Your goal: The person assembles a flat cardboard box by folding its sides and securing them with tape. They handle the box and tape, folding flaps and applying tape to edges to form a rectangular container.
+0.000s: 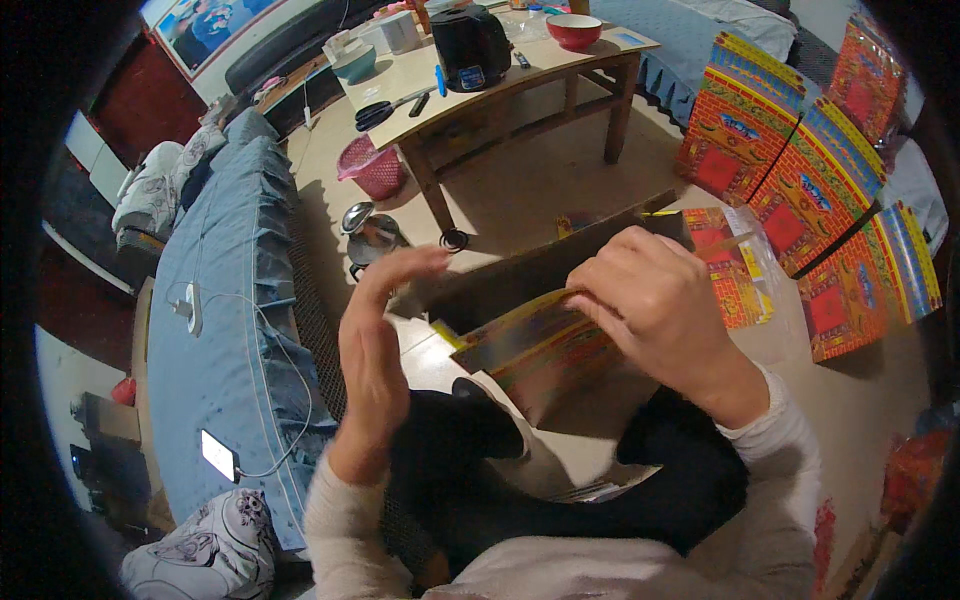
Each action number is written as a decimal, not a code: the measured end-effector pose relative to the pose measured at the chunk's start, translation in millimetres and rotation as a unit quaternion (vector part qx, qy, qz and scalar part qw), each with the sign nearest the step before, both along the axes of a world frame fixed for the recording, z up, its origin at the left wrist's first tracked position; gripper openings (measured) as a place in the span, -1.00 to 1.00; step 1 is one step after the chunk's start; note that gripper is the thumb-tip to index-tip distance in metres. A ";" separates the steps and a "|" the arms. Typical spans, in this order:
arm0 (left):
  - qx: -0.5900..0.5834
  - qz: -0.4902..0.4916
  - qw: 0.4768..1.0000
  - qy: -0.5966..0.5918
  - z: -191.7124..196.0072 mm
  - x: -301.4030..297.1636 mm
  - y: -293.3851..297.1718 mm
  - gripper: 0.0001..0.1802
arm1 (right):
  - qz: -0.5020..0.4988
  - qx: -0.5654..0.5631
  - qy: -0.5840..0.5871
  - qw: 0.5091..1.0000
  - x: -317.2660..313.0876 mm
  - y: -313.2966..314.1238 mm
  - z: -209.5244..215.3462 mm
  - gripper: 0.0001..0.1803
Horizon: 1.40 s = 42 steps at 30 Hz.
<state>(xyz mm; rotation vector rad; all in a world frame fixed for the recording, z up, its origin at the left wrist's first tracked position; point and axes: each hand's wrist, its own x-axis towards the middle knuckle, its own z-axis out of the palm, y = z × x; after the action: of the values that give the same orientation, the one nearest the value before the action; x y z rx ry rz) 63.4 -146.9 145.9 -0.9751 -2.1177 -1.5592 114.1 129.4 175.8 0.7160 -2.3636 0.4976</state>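
Note:
In front of my lap stands an open cardboard box, and brightly printed cards with yellow edges stick up along its near side. My right hand is closed, its thumb and fingers pinching the top edge of these cards. My left hand is raised at the box's left end, fingers stretched out, with nothing seen in it. Behind the cards a brown cardboard flap rises. How many cards are pinched I cannot tell.
Bundles of red and yellow printed cards stand on the floor at right. A wooden table holds a black appliance, scissors and a red bowl. A pink basket sits below. At left, a phone charges on a blue-covered sofa.

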 end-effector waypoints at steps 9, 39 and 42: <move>0.062 0.177 0.980 -0.068 -60.7 63.3 -6.5 -0.84 | 0.027 0.005 0.006 1.000 1.1 -23.0 8.5 -0.81; 0.405 0.091 0.893 -0.176 -99.7 43.1 -5.1 -0.87 | 0.152 0.046 -0.218 0.963 -24.9 -132.6 10.7 -0.87; 0.257 0.265 0.920 -0.131 -98.2 55.6 -2.4 -0.85 | 0.150 0.043 -0.209 0.965 -24.9 -135.1 11.5 -0.87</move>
<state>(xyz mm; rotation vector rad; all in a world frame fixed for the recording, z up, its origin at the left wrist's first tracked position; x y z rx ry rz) 119.0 -149.3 47.7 -0.0079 -1.7506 -1.8562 89.3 -5.7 187.3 1.1109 -2.6906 0.7382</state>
